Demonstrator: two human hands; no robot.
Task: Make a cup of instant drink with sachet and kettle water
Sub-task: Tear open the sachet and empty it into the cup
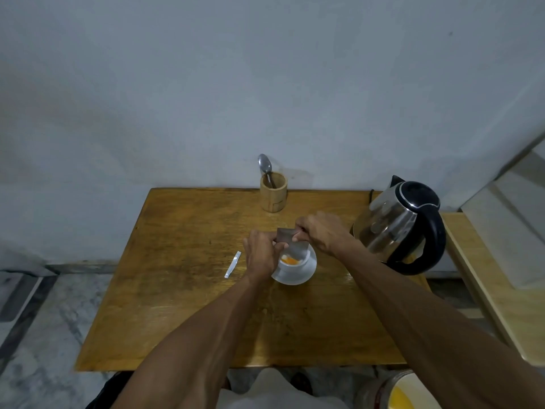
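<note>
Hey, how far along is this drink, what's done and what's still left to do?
Done: the sachet is torn open, its strip lying on the table, and orange powder is in the cup. In hand: the left hand and right hand hold the sachet over the cup. Left: water from the kettle, stirring with the spoon.

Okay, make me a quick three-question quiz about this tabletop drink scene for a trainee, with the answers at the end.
1. True or false: the metal spoon stands in the round wooden holder.
2. What colour is the powder in the white cup?
3. Which side of the cup has the steel kettle with black handle: A left, B right?

Key: 1 true. 2 orange. 3 B. Both the left hand and right hand hold the silvery sachet over the cup.
</note>
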